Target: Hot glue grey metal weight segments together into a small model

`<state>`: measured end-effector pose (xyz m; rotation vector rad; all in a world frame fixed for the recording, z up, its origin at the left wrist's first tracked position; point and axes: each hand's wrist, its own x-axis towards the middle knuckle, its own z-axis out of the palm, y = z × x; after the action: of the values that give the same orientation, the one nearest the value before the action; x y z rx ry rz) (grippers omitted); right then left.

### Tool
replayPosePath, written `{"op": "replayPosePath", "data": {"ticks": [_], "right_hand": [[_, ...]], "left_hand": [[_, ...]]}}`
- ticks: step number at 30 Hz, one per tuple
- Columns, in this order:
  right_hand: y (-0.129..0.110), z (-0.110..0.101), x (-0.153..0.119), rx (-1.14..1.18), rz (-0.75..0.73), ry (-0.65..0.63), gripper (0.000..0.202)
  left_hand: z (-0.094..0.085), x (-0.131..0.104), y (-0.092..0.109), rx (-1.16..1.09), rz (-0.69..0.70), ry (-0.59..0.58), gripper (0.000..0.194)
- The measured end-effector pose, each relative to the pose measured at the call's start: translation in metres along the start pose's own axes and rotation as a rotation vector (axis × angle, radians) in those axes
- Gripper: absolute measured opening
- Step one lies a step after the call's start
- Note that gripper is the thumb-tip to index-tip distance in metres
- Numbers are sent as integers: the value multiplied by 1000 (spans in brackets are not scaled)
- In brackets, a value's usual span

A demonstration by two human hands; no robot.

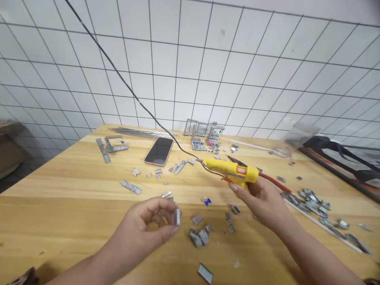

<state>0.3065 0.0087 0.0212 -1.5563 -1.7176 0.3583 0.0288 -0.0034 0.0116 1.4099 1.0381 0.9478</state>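
Observation:
Between the thumb and fingertips of my left hand (148,225) is a small grey metal piece (177,217), held upright above the wooden table. My right hand (264,202) is wrapped round the grip of a yellow glue gun (228,169), its nozzle pointing left. The gun's orange trigger (226,179) shows just ahead of my fingers. A black cord (133,93) runs from the upper left down past the nozzle towards the gun. Below and between my hands lie several loose grey pieces (202,236), and a small blue item (207,201) rests a little farther back.
A phone (159,151) lies near the back, beside thin metal rods (139,132). Grey assembled frames (202,134) stand by the tiled wall. More metal pieces (311,202) are heaped at right, near red-handled pliers (276,182) and a black bag (341,158).

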Motion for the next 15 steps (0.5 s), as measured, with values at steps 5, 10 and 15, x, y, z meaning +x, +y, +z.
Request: {"op": "replayPosePath", "data": {"ticks": [5,10,15], "right_hand": [[36,13,10,-270,-365,51,31],[51,19,15,-437,-481,47,35],[49,21,14,-537,-488,-47,34]], "left_hand": [[0,-6,-7,310,178,-114,13],[0,-8,-16,373,160,-121,10],[1,-10,-13,476,125,-106,15]]}}
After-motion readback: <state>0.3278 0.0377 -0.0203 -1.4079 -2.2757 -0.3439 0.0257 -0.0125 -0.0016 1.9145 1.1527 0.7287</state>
